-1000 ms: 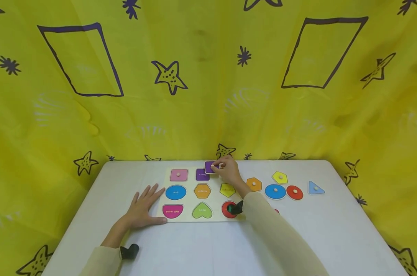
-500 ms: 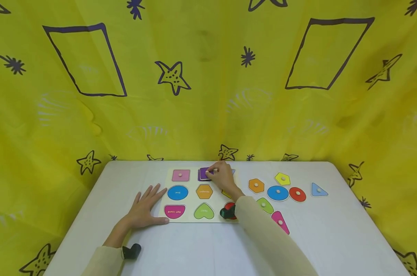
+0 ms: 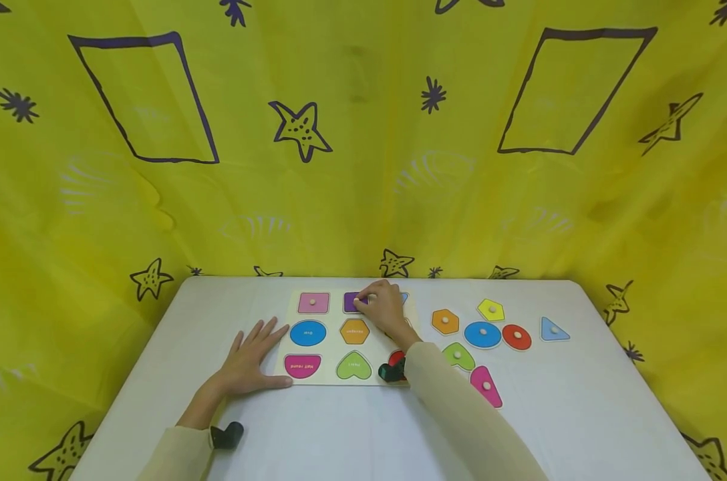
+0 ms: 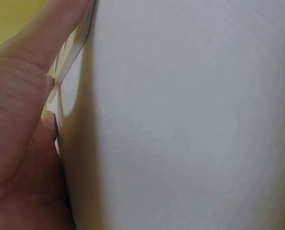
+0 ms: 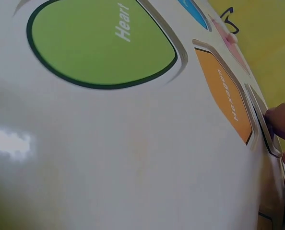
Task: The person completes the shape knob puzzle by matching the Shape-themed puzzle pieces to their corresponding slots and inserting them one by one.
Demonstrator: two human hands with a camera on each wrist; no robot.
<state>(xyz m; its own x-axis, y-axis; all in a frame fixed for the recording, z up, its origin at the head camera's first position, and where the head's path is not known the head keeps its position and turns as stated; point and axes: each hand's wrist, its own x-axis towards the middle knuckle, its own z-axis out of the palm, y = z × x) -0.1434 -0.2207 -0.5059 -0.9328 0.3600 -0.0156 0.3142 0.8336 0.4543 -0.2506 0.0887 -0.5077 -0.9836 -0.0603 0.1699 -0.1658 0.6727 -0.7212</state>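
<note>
My right hand [image 3: 387, 308] pinches the small knob of a purple square puzzle piece [image 3: 348, 302], which lies over the matching square recess in the back row of the white shape puzzle board [image 3: 332, 349]. In the right wrist view, the fingertips [image 5: 281, 120] are at the piece, whose edge appears slightly tilted at the recess. My left hand [image 3: 250, 361] rests with spread fingers along the board's left side, fingertips and thumb at its edge. A pink rectangle piece [image 3: 313, 302] sits in the board's back left corner. My right forearm partly hides the board's right column.
Right of the board lie knobbed pieces: an orange hexagon [image 3: 445, 321], yellow pentagon [image 3: 491, 309], blue oval [image 3: 482, 335], red circle [image 3: 516, 337], light blue triangle [image 3: 554, 329], green heart [image 3: 458, 356] and magenta half round [image 3: 486, 386]. A yellow curtain [image 3: 351, 187] hangs behind the white table [image 3: 339, 434].
My right hand has moved left and down with the purple square, from beside its recess onto it. The left hand has stayed at the board's edge.
</note>
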